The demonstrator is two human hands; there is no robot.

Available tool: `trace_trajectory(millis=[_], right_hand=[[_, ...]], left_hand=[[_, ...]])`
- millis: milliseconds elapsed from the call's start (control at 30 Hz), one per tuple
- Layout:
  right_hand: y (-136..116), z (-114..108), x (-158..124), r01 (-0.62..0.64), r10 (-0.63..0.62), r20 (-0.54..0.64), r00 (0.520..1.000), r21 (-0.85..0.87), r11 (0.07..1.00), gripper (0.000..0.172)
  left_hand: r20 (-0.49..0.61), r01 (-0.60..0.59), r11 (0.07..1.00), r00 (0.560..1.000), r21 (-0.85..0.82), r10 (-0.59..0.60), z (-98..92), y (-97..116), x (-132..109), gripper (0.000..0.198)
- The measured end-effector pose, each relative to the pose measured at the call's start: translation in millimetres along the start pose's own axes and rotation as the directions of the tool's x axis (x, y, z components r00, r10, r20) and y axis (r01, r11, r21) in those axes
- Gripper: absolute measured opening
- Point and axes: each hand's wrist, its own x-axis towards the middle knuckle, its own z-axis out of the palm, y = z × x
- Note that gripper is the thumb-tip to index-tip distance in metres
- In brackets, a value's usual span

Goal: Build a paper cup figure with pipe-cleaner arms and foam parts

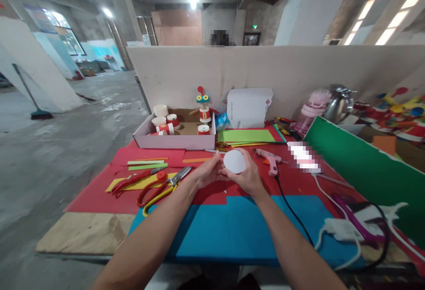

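Scissors [181, 173] at left; left hand [210, 173], fingers bent at the white disc [234, 161] (firmness of hold cannot be told); disc located between both hands; right hand [249, 177] curled closed round it; pink glue gun [272, 159] just beside

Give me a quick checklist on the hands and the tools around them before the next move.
1. White round piece held: ok, in the right hand.
2. Left hand grip on it: cannot tell; fingers are at its left edge.
3. Pink glue gun pointed away from hands: not ok, its nozzle faces the right hand.
4. Glue gun hot: cannot tell.
5. Scissors laid down: ok, beside the left forearm.
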Motion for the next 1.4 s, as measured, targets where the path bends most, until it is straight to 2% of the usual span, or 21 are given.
trace_trajectory(millis=[100,400,500,567,633,700,733,800,967,1067,1267,1400], right_hand=[[0.6,-0.2,0.0,-0.001,0.001,0.005,1.000,-0.011,1.000,0.063],[-2.4,6.3,-3.0,0.040,-0.039,0.072,0.997,-0.015,0.999,0.064],[-3.5,4.1,-2.4,0.041,-0.048,0.115,0.992,0.061,0.997,0.072],[-1.5,0.2,-0.1,0.013,-0.045,0.147,0.988,0.208,0.978,0.078],[2.7,-4.0,3.3,-0.111,0.060,0.135,0.989,0.407,0.907,0.071],[7.3,-6.8,6.6,-0.258,0.226,0.127,0.966,0.559,0.788,0.057],[9.1,-7.3,7.7,-0.307,0.285,0.135,0.949,0.601,0.738,0.053],[10.3,-6.6,8.5,-0.347,0.321,0.161,0.933,0.635,0.690,0.049],[0.4,2.6,3.9,-0.381,0.335,0.199,0.921,0.639,0.668,0.054],[-5.8,6.6,1.1,-0.388,0.292,0.257,0.921,0.661,0.642,0.058],[-5.1,5.7,-0.5,-0.266,0.163,0.218,0.962,0.626,0.734,0.056],[-3.9,6.3,-0.7,-0.247,0.149,0.204,0.967,0.639,0.728,0.053]], left_hand=[[0.017,0.050,0.999,0.999,-0.015,-0.050,0.0,4.0,-2.4,0.064],[-0.152,-0.053,0.973,0.984,0.224,0.089,14.4,-10.1,0.3,0.043],[-0.144,-0.070,0.965,0.983,0.254,0.110,14.3,-9.3,-0.1,0.041],[-0.113,-0.103,0.960,0.984,0.260,0.136,12.7,-6.6,-0.6,0.046],[-0.090,-0.164,0.958,0.978,0.236,0.190,10.3,-3.5,-0.8,0.057],[-0.087,-0.229,0.952,0.964,0.205,0.251,7.3,-0.6,-0.5,0.066],[-0.088,-0.255,0.946,0.957,0.199,0.277,5.7,0.5,-0.2,0.069],[-0.092,-0.291,0.933,0.945,0.212,0.315,2.8,1.9,0.3,0.070],[-0.133,-0.365,0.869,0.894,0.334,0.427,1.2,0.0,1.4,0.068],[-0.154,-0.396,0.845,0.868,0.359,0.472,2.1,-4.7,3.4,0.067],[-0.131,-0.383,0.868,0.888,0.317,0.440,1.3,-10.6,5.3,0.063],[-0.116,-0.379,0.867,0.893,0.324,0.434,-0.9,-11.8,6.1,0.060]])
